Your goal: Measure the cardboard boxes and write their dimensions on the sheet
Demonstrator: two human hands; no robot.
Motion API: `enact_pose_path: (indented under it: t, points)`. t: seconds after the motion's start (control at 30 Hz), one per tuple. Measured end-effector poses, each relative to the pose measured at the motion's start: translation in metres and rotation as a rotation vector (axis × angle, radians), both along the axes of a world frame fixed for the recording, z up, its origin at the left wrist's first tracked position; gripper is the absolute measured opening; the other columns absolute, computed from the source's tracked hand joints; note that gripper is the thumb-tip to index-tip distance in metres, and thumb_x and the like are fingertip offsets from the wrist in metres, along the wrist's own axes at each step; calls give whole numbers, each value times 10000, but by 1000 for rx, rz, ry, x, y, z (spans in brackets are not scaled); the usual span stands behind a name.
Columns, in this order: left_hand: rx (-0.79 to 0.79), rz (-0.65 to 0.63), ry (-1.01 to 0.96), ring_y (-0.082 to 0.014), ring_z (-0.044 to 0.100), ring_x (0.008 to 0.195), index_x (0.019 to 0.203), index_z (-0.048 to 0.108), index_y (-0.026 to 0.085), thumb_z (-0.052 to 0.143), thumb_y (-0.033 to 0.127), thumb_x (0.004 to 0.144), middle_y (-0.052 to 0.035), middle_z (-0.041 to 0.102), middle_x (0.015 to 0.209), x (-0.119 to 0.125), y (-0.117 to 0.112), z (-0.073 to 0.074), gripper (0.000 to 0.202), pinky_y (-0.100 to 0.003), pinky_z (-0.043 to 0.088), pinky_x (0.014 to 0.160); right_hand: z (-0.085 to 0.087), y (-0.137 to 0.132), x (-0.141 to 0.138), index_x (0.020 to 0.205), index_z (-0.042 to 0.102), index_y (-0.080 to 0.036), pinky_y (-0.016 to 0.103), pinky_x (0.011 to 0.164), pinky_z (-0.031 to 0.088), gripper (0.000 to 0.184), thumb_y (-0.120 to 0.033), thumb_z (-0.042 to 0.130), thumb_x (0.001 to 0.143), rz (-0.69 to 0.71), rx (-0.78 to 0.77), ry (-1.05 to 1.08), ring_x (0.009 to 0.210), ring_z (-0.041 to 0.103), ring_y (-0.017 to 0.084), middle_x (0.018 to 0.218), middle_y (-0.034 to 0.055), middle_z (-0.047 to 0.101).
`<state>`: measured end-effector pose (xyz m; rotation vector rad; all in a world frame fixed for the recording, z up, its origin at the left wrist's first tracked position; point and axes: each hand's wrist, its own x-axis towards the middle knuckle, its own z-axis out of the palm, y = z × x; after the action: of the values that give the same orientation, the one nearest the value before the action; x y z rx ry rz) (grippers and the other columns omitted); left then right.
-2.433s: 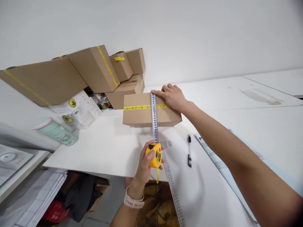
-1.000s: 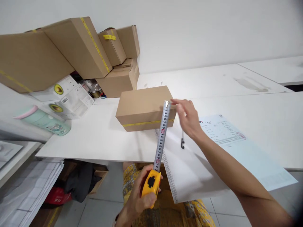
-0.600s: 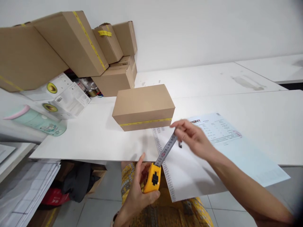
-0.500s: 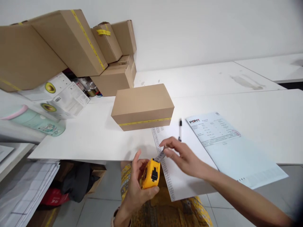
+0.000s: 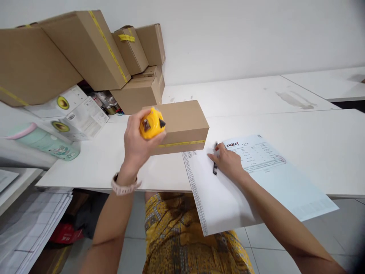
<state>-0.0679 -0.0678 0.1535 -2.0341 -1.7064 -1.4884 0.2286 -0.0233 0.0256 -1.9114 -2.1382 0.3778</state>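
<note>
My left hand [image 5: 136, 139] is wrapped around a yellow tape measure [image 5: 152, 123], held up in front of the left part of a closed cardboard box [image 5: 185, 118]. No blade shows out of the tape measure's case. On the white page of a spiral notebook [image 5: 219, 205], my right hand [image 5: 229, 159] has its thumb and fingers around a black-and-clear pen [image 5: 215, 168], whose middle they partly hide. Under and beside the right forearm lies a pale blue printed sheet or folder [image 5: 288, 190], marked PONY.
Several taped cardboard boxes [image 5: 85, 49] are stacked at the back left, above white cartons with avocado pictures [image 5: 76, 114]. A mint tumbler [image 5: 48, 142] leans at the left of the white table [image 5: 279, 123]. The notebook overhangs the table's front edge.
The tape measure's blade has gone back in, and my left hand has lifted the case up toward the box. My right hand has left the blade and moved forward onto the pen.
</note>
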Motion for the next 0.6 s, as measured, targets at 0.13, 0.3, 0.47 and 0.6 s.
enact_pose_path:
  t: [0.13,0.3,0.47,0.6]
  points:
    - [-185,70,184,-279,616,1101,1243,600,216,754,295,760,-86,641,1217,-6,58,8,513,-457,496,983,2,-1,0,1182,594,-157,335,601,347,322,-222,390,941,114,-1,-9,758,657,269,910,130,736]
    - [-118,83,267,-375,495,1315,1256,609,201,698,303,827,-148,597,1360,-2,60,-19,450,-590,369,1108,11,-12,24,1113,687,-189,386,739,505,293,-288,481,930,41,-103,663,753,674,237,774,63,723]
    - [63,-258,290,-253,692,1014,1097,687,194,576,209,917,-88,742,1055,24,10,-83,212,-457,544,942,24,-40,43,1066,688,-257,451,882,558,265,-431,689,867,50,-118,1235,943,717,247,995,74,764]
    - [-226,-622,374,-274,667,1146,1083,727,183,587,243,938,-123,735,1170,33,-4,-133,210,-465,553,986,27,-54,31,896,604,-268,390,749,548,286,-497,757,820,40,-34,1181,710,661,194,723,1,687]
